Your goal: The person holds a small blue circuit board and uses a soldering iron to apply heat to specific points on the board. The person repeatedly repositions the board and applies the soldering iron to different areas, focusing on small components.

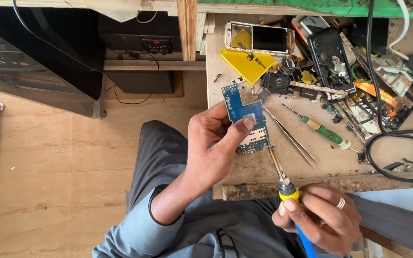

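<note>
My left hand [213,143] grips a blue phone circuit board [242,112] above the front edge of the workbench [264,167], thumb pressed on its face. My right hand [319,217] grips a soldering iron [285,184] with a blue and yellow handle. Its metal tip points up and touches the lower right edge of the board. A ring sits on one finger of my right hand.
Metal tweezers [292,138] and a green-handled screwdriver [323,130] lie right of the board. Further back lie a yellow plate [247,63], a phone frame with screen [259,38], a dark opened phone [331,55] and several loose parts. Black cables [383,138] loop at the right.
</note>
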